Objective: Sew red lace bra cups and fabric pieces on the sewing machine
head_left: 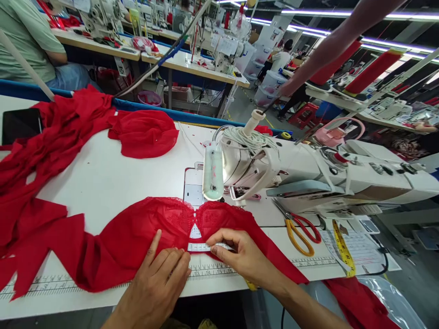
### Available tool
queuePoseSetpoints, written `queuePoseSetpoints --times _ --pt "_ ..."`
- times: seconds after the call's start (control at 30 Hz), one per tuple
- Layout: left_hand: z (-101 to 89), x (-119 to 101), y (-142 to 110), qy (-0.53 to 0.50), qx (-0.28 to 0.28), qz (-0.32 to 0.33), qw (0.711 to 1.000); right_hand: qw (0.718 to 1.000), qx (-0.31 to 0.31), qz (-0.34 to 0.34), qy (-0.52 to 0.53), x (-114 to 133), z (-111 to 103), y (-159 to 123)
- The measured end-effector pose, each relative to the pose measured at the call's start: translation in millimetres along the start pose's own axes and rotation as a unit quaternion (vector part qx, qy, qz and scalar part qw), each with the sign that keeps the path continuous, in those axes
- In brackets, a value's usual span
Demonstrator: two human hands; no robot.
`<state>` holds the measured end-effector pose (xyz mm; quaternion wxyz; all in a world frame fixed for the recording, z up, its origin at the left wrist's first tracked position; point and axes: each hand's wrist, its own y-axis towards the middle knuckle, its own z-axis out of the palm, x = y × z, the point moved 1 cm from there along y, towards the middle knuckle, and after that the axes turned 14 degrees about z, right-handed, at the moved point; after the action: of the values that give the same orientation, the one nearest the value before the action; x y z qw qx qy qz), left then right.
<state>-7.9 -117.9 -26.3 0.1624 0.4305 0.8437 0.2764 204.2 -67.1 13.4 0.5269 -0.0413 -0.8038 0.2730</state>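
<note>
White table (113, 171), one red bra (171, 224), left hand (156, 278) laid flat, right hand (245, 256) pinching one tape measure (198, 247)

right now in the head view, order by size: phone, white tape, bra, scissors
1. Bra
2. Scissors and phone: too alike to rank; scissors look longer, phone more solid
3. White tape, judged by what shows; the right hand hides part

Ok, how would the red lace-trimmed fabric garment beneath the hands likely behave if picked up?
The red lace-trimmed fabric garment would probably droop, since its left side lies in soft folds. It is likely light, as the cloth looks thin and partly sheer. Lifting might also shift the white measuring tape lying against it.
</note>
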Motion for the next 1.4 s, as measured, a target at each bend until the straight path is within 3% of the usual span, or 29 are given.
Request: queuePoseSetpoints --times 0.7,1.4 --pt "-1.4 1.4 0.4 0.012 0.037 0.008 0.999 0.999 -0.046 -0.007 -0.022 -9.2 3.5 5.2" --pt "0.8 3.8 3.1 0.018 0.021 0.022 0.999 0.995 -0.084 -0.033 -0.053 -7.2 4.5 5.2"
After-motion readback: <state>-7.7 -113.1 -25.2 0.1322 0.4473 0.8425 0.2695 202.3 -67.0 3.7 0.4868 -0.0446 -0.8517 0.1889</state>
